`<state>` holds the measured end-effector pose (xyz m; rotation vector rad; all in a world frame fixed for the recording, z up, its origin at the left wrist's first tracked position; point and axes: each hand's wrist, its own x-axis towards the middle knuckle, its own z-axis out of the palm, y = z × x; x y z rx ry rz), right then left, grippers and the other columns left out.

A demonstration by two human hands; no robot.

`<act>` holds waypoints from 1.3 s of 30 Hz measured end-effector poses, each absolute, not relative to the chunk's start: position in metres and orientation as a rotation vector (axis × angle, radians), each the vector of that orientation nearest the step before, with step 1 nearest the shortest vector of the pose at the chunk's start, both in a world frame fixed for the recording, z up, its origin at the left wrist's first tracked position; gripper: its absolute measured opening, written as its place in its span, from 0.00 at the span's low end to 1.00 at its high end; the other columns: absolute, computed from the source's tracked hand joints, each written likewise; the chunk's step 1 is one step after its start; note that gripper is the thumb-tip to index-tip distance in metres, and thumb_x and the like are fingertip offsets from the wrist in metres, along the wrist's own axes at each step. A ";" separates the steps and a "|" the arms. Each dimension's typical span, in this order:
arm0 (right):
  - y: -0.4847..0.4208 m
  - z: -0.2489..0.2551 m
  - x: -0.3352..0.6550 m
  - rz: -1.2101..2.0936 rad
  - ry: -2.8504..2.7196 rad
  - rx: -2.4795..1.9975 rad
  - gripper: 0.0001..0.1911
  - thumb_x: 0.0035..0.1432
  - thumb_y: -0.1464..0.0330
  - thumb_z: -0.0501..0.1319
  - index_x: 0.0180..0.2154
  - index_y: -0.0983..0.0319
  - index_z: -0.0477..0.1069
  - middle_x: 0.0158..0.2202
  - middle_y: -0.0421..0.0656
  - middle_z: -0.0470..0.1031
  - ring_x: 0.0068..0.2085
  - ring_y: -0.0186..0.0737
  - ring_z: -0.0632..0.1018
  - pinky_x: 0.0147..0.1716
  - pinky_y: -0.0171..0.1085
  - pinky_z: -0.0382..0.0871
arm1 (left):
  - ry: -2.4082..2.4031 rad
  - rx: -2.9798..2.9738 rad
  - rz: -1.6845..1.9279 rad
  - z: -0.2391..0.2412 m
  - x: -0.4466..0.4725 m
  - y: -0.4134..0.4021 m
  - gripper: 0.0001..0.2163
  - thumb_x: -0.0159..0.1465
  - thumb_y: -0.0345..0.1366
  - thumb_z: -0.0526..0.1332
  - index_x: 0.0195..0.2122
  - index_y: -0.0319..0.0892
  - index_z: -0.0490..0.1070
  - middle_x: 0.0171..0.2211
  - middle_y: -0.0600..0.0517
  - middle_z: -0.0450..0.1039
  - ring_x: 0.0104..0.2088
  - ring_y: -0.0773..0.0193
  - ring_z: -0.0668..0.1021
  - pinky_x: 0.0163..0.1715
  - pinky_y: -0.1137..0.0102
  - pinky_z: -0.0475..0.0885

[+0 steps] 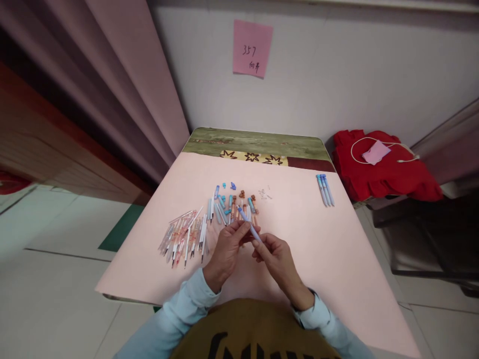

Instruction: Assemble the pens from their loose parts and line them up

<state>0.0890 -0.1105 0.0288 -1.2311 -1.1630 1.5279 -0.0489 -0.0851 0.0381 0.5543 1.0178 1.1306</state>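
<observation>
One pen (243, 214) slants above the tabletop (318, 259), its long axis pointing away and leftward toward loose barrels (230, 202); the left hand (226, 249) pinches its middle, the right hand (279, 255) its near end, the far end free.

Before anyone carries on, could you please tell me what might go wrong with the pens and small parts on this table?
The pen held between the left hand and right hand could slip and scatter the tiny pieces beyond it. The blue parts and brown parts lie close together, so colours might get mixed. The three pens near the table's right edge could roll off if bumped.
</observation>
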 end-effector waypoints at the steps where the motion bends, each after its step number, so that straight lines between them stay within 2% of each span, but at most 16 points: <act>1: -0.111 0.027 0.089 1.514 -1.183 -1.235 0.18 0.59 0.54 0.64 0.35 0.63 0.74 0.24 0.39 0.73 0.26 0.34 0.73 0.27 0.33 0.67 | 1.025 0.544 1.127 0.037 -0.048 -0.085 0.11 0.57 0.42 0.69 0.32 0.37 0.77 0.32 0.47 0.79 0.31 0.63 0.78 0.38 0.67 0.73; 6: -0.112 0.018 0.091 1.446 -1.277 -1.276 0.18 0.57 0.53 0.65 0.36 0.63 0.75 0.28 0.41 0.75 0.28 0.35 0.73 0.29 0.33 0.68 | 1.112 0.593 1.124 0.034 -0.049 -0.085 0.10 0.55 0.41 0.69 0.29 0.38 0.77 0.29 0.48 0.78 0.30 0.63 0.78 0.35 0.68 0.72; 9: -0.112 0.018 0.091 1.447 -1.224 -1.307 0.18 0.55 0.53 0.66 0.32 0.63 0.74 0.26 0.40 0.74 0.26 0.35 0.73 0.27 0.33 0.67 | 1.187 0.711 1.101 0.034 -0.052 -0.084 0.11 0.55 0.42 0.69 0.28 0.38 0.77 0.28 0.49 0.78 0.29 0.64 0.77 0.32 0.70 0.70; 18: -0.113 0.027 0.091 1.661 -1.080 -1.201 0.19 0.56 0.53 0.66 0.30 0.64 0.76 0.23 0.41 0.74 0.24 0.33 0.73 0.27 0.33 0.68 | 1.085 0.735 1.040 0.041 -0.054 -0.084 0.10 0.58 0.41 0.66 0.27 0.37 0.77 0.27 0.49 0.77 0.29 0.64 0.76 0.34 0.69 0.70; 28: -0.115 0.029 0.089 1.849 -0.897 -1.050 0.22 0.56 0.51 0.65 0.33 0.66 0.78 0.22 0.40 0.73 0.22 0.30 0.70 0.25 0.31 0.62 | 1.000 0.739 0.991 0.045 -0.055 -0.086 0.13 0.60 0.43 0.65 0.29 0.37 0.78 0.26 0.49 0.75 0.20 0.69 0.71 0.25 0.71 0.67; 39: -0.116 0.025 0.088 1.949 -0.790 -0.974 0.22 0.55 0.51 0.66 0.33 0.65 0.77 0.25 0.40 0.72 0.23 0.28 0.68 0.24 0.30 0.62 | 0.954 0.704 0.987 0.044 -0.054 -0.088 0.13 0.60 0.45 0.65 0.31 0.37 0.78 0.21 0.51 0.72 0.18 0.67 0.71 0.20 0.70 0.68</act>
